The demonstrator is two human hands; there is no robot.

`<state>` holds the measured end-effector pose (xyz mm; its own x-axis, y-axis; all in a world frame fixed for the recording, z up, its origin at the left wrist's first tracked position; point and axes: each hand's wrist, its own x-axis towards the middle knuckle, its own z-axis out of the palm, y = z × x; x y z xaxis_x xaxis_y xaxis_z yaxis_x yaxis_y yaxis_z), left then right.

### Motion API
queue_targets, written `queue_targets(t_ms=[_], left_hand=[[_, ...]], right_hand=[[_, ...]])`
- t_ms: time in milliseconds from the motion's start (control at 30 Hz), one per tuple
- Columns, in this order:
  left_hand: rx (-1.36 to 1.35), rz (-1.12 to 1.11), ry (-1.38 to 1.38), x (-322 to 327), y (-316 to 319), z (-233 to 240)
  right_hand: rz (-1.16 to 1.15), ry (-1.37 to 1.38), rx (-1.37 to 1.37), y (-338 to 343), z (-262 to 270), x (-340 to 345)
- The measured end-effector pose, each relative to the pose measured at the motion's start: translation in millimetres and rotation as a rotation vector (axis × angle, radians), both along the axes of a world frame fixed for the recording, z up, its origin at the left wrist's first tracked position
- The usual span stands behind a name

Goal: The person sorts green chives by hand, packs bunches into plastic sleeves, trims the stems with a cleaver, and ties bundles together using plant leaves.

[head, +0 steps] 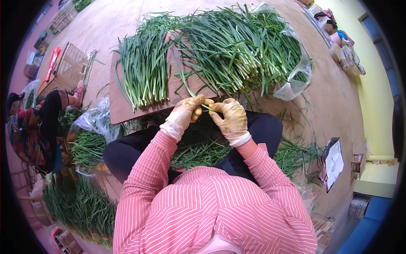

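My left hand (184,115), in a stained rubber glove, grips a thin green garlic chive stalk (187,88) near the board's front edge. My right hand (234,119), gloved likewise, pinches the pale lower end of that stalk between thumb and fingers. Beyond my hands lies a brown board (118,112). On its left side rests a neat row of chives (144,71), pale ends towards me. A larger, looser heap of chives (231,54) covers the right side, partly on a clear plastic bag (293,87).
Chive trimmings (203,155) lie between my legs, with more scraps (295,155) at right. Lower left are chive bundles with red bands (79,203). Another person (35,136) sits at left, near a plastic bag (98,119) and a plastic crate (72,62).
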<state>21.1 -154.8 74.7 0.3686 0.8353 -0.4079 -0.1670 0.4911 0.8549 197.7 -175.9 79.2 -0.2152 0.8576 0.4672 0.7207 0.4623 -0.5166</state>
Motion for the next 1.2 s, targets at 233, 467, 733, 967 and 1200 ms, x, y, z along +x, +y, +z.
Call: queue_targets(t_ms=[233, 467, 733, 967, 1200], left_hand=[[-0.189, 0.094, -0.349, -1, -14, -15], [-0.197, 0.104, -0.356, -5, -18, -15], [-0.246, 0.027, -0.466, -5, -16, -14], [-0.134, 0.412, -0.077, -40, 2, -27], [-0.203, 0.311, -0.482, -25, -4, -47]], right_hand=[[-0.095, 0.111, -0.365, -7, -8, -8], [-0.018, 0.266, -0.366, -9, -28, -8], [0.078, 1.063, -0.864, -21, -32, -19], [0.156, -0.279, -0.715, -22, -27, 32], [-0.455, -0.579, -0.046, 65, -1, 40]])
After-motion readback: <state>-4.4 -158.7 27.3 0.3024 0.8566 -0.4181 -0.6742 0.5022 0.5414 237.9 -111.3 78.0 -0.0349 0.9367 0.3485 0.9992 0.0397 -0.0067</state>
